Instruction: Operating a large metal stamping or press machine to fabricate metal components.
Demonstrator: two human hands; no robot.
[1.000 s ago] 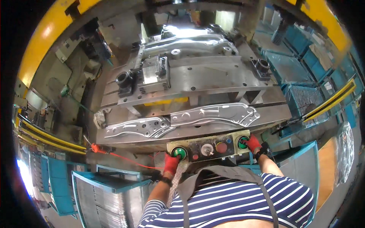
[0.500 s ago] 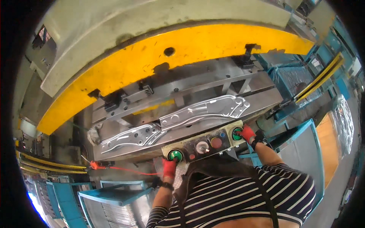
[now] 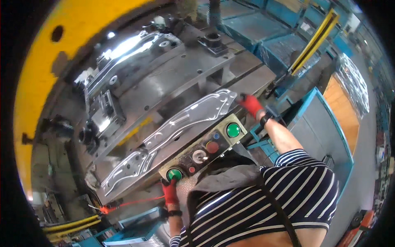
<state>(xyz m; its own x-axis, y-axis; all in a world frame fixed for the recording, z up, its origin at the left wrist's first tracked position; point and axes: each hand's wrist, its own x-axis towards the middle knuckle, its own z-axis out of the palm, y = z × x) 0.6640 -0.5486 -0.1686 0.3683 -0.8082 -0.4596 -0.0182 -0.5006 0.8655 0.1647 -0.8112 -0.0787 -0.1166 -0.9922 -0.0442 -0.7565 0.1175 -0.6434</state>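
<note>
My left hand (image 3: pixel 169 193), in a red glove, is at the left green button (image 3: pixel 174 175) of a control box, with a finger reaching onto it. My right hand (image 3: pixel 251 105), also red-gloved, is off the box, fingers stretched toward the right end of a long stamped metal panel (image 3: pixel 185 119). I cannot tell whether they touch it. A shorter stamped panel (image 3: pixel 127 166) lies at its left end, both along the front ledge of the press bed. The right green button (image 3: pixel 233 130) is uncovered. Farther back, a shiny stamped panel (image 3: pixel 123 49) sits on the die.
The yellow press beam (image 3: pixel 35 78) arches at the left and top. A yellow-and-black post (image 3: pixel 314 41) stands to the right, beside blue bins (image 3: pixel 279 49). A blue-framed cart (image 3: pixel 317 123) is near my right arm. An orange-red cord (image 3: pixel 135 201) runs at the left.
My right hand has left the right green button and moved up toward the panel's end. My left hand stays at its button. The view has turned, and the die behind the ledge now shows.
</note>
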